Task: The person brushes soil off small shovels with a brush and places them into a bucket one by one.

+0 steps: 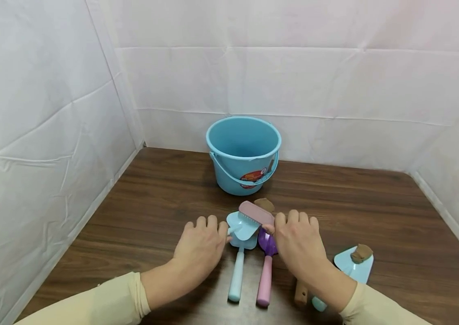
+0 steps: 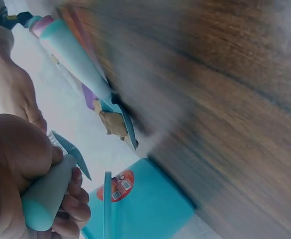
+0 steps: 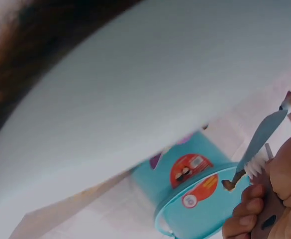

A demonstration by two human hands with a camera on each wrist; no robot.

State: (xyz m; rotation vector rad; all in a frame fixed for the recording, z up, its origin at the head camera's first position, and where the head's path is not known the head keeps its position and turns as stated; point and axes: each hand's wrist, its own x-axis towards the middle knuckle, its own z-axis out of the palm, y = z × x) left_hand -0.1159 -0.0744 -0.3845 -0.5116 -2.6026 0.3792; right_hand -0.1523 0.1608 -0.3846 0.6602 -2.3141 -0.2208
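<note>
My left hand [image 1: 201,243] grips the handle of a light blue hand trowel [image 1: 241,224], its blade pointing right. A pink scrubbing brush [image 1: 254,212] is held in my right hand [image 1: 300,243], bristles down over that blade. In the right wrist view the white bristles [image 3: 255,167] are right at the trowel blade [image 3: 261,137], with a brown clump [image 3: 230,184] by the blade's tip. Below the hands lie another light blue trowel [image 1: 236,276] and a purple trowel with a pink handle [image 1: 265,280]. My right forearm partly hides a wooden handle [image 1: 301,293].
A light blue bucket [image 1: 239,174] with its handle down stands at the back, before a white sheet wall [image 1: 294,81]. To the right lies a light blue trowel [image 1: 353,270] bearing a brown clump [image 1: 361,253]. Another brown clump [image 1: 265,204] shows behind the brush.
</note>
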